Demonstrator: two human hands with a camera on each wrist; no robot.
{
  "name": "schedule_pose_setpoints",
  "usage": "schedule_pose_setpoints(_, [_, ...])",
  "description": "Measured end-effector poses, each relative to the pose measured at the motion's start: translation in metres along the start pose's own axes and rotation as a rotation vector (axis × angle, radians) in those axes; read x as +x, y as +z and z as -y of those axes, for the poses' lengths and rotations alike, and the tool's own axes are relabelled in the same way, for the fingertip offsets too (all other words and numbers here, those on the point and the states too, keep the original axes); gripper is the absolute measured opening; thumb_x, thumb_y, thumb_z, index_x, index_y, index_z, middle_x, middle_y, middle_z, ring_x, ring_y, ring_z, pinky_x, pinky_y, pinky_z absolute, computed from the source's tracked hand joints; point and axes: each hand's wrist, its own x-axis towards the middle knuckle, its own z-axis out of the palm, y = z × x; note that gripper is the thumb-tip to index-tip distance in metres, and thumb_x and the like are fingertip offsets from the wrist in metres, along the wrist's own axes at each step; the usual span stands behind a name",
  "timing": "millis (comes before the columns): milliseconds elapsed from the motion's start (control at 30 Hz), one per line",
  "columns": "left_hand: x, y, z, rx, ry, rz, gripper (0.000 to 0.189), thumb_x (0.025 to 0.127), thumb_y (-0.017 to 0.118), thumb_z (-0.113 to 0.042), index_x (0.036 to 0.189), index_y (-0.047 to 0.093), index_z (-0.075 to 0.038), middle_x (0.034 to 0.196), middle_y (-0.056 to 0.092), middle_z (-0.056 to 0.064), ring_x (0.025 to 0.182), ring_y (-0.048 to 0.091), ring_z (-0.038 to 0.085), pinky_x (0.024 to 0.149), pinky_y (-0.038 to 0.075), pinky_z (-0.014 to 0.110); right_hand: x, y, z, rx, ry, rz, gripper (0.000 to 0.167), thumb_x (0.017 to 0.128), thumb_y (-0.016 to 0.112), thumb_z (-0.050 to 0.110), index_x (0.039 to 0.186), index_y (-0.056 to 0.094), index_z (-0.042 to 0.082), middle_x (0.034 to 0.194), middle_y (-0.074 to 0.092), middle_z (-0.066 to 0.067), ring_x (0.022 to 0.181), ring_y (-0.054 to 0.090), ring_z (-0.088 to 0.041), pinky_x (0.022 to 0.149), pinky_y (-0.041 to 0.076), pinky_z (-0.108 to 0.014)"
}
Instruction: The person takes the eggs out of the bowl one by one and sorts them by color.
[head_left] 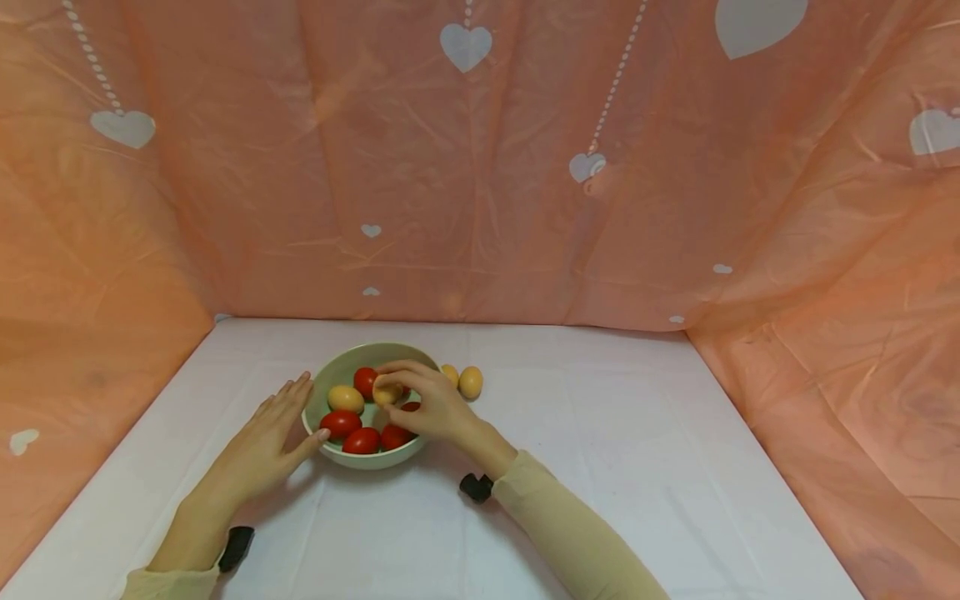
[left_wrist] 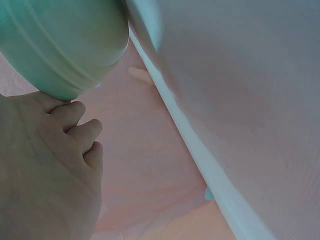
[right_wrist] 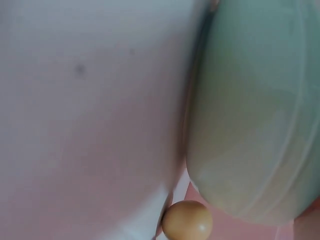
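A pale green bowl [head_left: 378, 459] holds several glossy, egg-shaped red pieces, among them a red egg [head_left: 362, 441], and a yellow egg [head_left: 346, 399]. Inside its right half, my right hand [head_left: 435, 404] pinches another yellow egg [head_left: 386, 392] between thumb and fingers. My left hand [head_left: 258, 446] lies against the bowl's left side, fingers extended and thumb tip at the near rim. In the left wrist view, the fingers of that left hand [left_wrist: 55, 150] meet the outer wall of the bowl [left_wrist: 70, 45]. The right wrist view shows the bowl's outside [right_wrist: 245, 115], with the right hand's fingers hidden.
Two yellow eggs lie on the white tablecloth [head_left: 600, 433] just right of the bowl, the outer yellow egg [head_left: 471, 382] fully visible. An orange curtain [head_left: 480, 208] with pale hearts encloses the back and both sides of the table.
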Motion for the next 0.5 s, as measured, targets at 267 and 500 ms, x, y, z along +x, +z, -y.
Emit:
schedule_pose_setpoints(267, [0.000, 0.001, 0.000, 0.007, -0.004, 0.003, 0.086, 0.100, 0.067, -0.042, 0.160, 0.029, 0.005, 0.167, 0.028, 0.024, 0.151, 0.028, 0.049, 0.129, 0.016, 0.055, -0.010, -0.011, -0.002, 0.021, -0.010, -0.056, 0.034, 0.086, 0.078, 0.001, 0.118, 0.073, 0.006, 0.135, 0.067, -0.011, 0.129, 0.062, -0.023, 0.112, 0.048, -0.031])
schedule_pose_setpoints(500, [0.000, 0.003, 0.003, 0.010, 0.000, 0.003, 0.086, 0.100, 0.067, -0.043, 0.161, 0.028, 0.004, 0.168, 0.027, 0.024, 0.151, 0.028, 0.049, 0.129, 0.015, 0.054, -0.018, -0.025, -0.007, 0.007, -0.057, -0.155, 0.036, 0.084, 0.079, -0.001, 0.118, 0.072, 0.004, 0.131, 0.069, -0.014, 0.125, 0.065, -0.024, 0.101, 0.056, -0.031])
